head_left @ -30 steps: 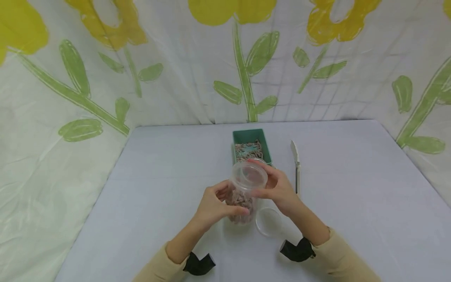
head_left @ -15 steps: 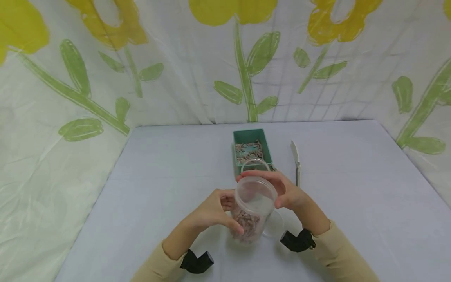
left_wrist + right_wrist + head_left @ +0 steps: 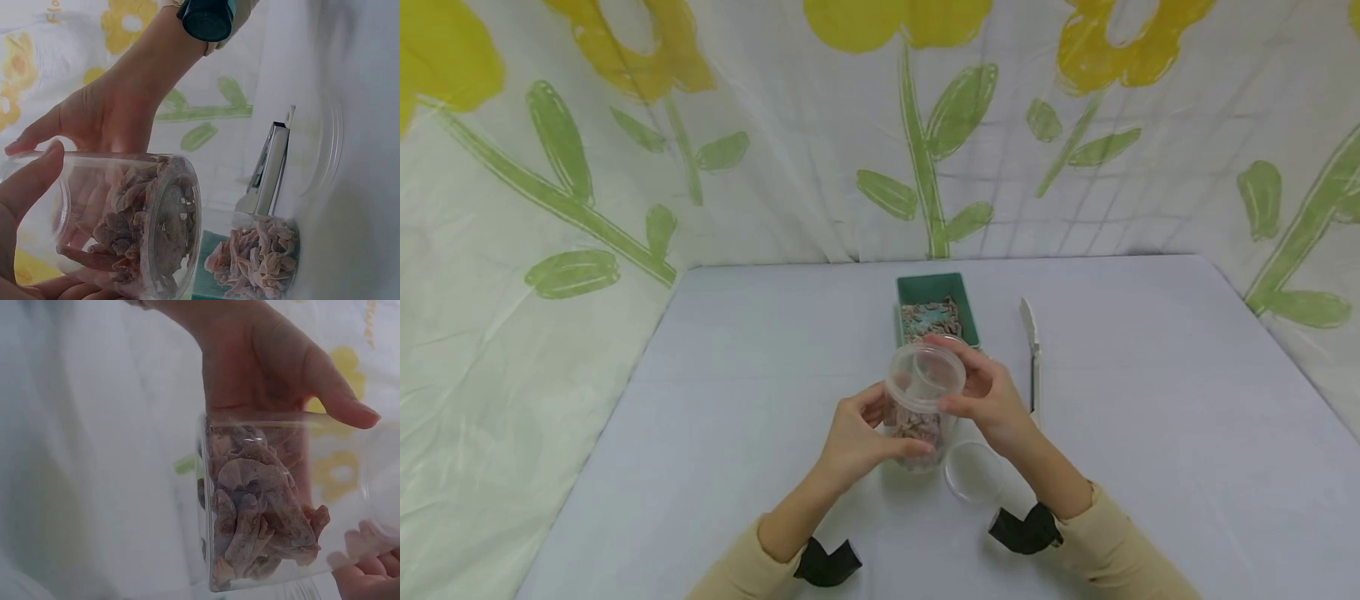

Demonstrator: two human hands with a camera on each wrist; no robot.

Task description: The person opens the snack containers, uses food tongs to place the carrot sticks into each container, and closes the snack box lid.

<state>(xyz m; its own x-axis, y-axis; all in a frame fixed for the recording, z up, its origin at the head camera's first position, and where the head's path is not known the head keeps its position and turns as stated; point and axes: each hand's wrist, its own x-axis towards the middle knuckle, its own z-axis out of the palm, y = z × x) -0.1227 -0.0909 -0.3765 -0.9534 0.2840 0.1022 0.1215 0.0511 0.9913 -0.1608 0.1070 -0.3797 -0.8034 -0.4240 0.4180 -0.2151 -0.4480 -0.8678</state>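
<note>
My left hand grips the side of a clear plastic jar, thumb across its front and fingers behind. Through its wall show brownish-pink, dried-looking pieces, gathered in its lower part. With thumb and fingers, my right hand holds the jar's translucent top rim on the right. The jar is lifted over the table; in the left wrist view its round base faces the tabletop. Just right of it on the table lies a clear round lid.
Behind the hands stands a green tray holding similar pieces. A second clear container with such pieces stands near it, mostly hidden in the head view. A knife-like tool with a light handle lies at the right. A flowered sheet hangs behind.
Half a second ago the jar was tilted and nearer, with my right fingers looser at its top. Now it is straighter and farther back, much as one second ago, and the right hand holds the rim.
</note>
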